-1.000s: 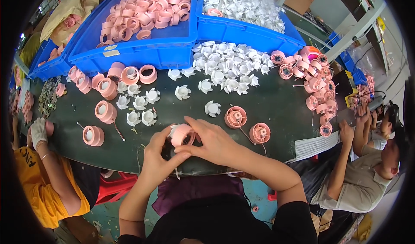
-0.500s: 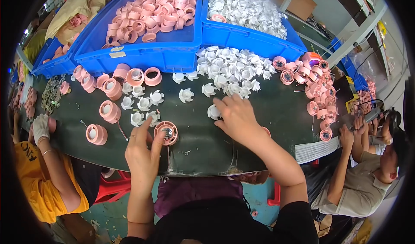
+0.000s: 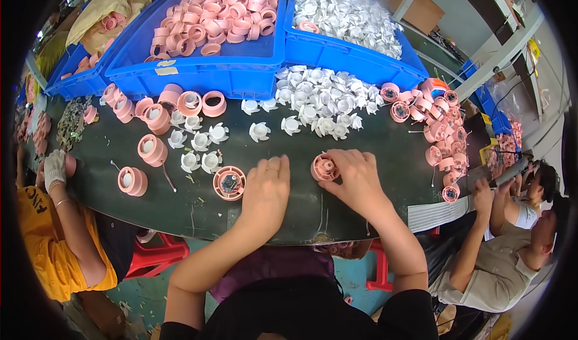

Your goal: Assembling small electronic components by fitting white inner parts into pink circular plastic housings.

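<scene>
My right hand (image 3: pixel 355 174) has its fingers and thumb round a round pink plastic housing (image 3: pixel 324 168), whose pink inner hub shows. My left hand (image 3: pixel 267 189) is closed, back upward, with its fingertips turned out of sight; whatever may be in them is hidden. Just left of it lies a pink ring housing (image 3: pixel 229 183) with a small dark circuit board inside. Several white bladed fan wheels (image 3: pixel 211 162) lie beyond that housing. Two more single wheels, one of them this white fan wheel (image 3: pixel 259 131), lie farther up the dark table.
A blue bin (image 3: pixel 192 78) holds pink rings; another blue bin (image 3: pixel 355 57) holds white fan wheels, with a heap before it. Pink housings (image 3: pixel 442 135) pile up at right and pink assemblies (image 3: pixel 152 150) stand at left. Co-workers (image 3: pixel 66 237) sit on both sides.
My left hand has left the board-fitted housing and moved right. My right hand has drawn back from the fan wheels and taken hold of a pink housing. The nearest single fan wheel is no longer visible.
</scene>
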Demonstrator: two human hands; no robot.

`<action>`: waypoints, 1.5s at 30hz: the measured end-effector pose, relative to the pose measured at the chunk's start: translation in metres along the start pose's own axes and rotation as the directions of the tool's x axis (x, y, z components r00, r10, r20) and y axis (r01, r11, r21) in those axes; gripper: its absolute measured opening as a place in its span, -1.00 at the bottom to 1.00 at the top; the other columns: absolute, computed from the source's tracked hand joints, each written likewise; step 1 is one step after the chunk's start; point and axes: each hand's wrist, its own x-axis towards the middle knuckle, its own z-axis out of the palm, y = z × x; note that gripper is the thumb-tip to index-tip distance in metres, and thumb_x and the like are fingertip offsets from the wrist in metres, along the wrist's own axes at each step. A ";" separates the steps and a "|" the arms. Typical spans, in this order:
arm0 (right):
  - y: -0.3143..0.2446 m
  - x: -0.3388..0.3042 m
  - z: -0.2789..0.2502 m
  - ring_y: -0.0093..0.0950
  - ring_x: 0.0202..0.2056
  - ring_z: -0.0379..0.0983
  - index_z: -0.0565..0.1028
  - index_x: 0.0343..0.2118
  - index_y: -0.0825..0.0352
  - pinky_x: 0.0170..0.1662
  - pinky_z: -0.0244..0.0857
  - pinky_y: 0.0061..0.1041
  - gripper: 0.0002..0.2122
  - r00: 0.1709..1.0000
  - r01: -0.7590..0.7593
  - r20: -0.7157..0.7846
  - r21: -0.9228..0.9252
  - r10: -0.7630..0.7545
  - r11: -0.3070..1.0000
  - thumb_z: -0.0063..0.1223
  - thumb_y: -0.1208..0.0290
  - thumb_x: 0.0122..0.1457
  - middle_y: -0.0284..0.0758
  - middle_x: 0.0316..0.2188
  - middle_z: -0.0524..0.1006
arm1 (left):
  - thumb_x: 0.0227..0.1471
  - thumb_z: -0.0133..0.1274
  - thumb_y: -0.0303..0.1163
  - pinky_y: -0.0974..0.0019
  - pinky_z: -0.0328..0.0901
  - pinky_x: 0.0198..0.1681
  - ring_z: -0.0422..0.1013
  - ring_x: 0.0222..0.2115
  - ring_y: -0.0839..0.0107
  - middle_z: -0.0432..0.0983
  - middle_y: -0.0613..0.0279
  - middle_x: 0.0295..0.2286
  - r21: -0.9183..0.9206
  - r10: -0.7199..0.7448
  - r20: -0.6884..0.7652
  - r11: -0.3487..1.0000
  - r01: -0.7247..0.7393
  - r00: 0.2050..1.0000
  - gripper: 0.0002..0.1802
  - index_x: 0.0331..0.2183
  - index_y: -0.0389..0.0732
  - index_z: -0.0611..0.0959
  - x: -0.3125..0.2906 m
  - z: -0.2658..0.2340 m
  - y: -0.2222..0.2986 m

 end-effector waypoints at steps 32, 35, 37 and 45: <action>-0.086 0.005 -0.002 -0.33 -0.45 0.49 0.36 -0.10 0.51 -0.41 0.39 -0.46 -0.45 0.978 0.122 -0.208 0.657 0.023 0.744 0.29 0.44 -0.20 -0.19 -0.40 0.47 | 0.11 -0.08 -0.52 0.39 0.32 -0.26 0.46 -0.36 0.37 0.54 0.03 -0.33 -0.789 -0.390 -0.214 0.610 0.077 0.896 -0.78 -0.24 -0.41 0.58 -0.031 -0.032 -0.013; -0.088 0.005 -0.003 -0.34 -0.46 0.48 0.36 -0.09 0.51 -0.41 0.39 -0.46 -0.44 0.979 0.107 -0.201 0.658 0.037 0.746 0.30 0.43 -0.21 -0.20 -0.43 0.46 | 0.10 -0.07 -0.52 0.39 0.32 -0.27 0.46 -0.37 0.38 0.54 0.02 -0.33 -0.778 -0.347 -0.225 0.627 0.047 0.910 -0.78 -0.24 -0.41 0.58 -0.031 -0.033 -0.011; -0.088 0.006 -0.003 -0.35 -0.48 0.47 0.37 -0.10 0.52 -0.43 0.39 -0.47 -0.44 0.978 0.112 -0.208 0.640 0.031 0.760 0.30 0.43 -0.22 -0.21 -0.44 0.45 | 0.10 -0.06 -0.52 0.39 0.32 -0.26 0.47 -0.36 0.37 0.54 0.02 -0.33 -0.804 -0.380 -0.185 0.589 0.082 0.906 -0.79 -0.24 -0.41 0.58 -0.032 -0.033 -0.011; -0.090 0.005 -0.007 -0.34 -0.49 0.46 0.36 -0.11 0.54 -0.45 0.39 -0.47 -0.45 0.973 0.133 -0.231 0.611 0.015 0.781 0.29 0.41 -0.21 -0.20 -0.44 0.44 | 0.10 -0.05 -0.51 0.39 0.32 -0.25 0.47 -0.36 0.36 0.54 0.04 -0.35 -0.778 -0.389 -0.233 0.625 0.069 0.891 -0.78 -0.22 -0.39 0.59 -0.032 -0.035 -0.010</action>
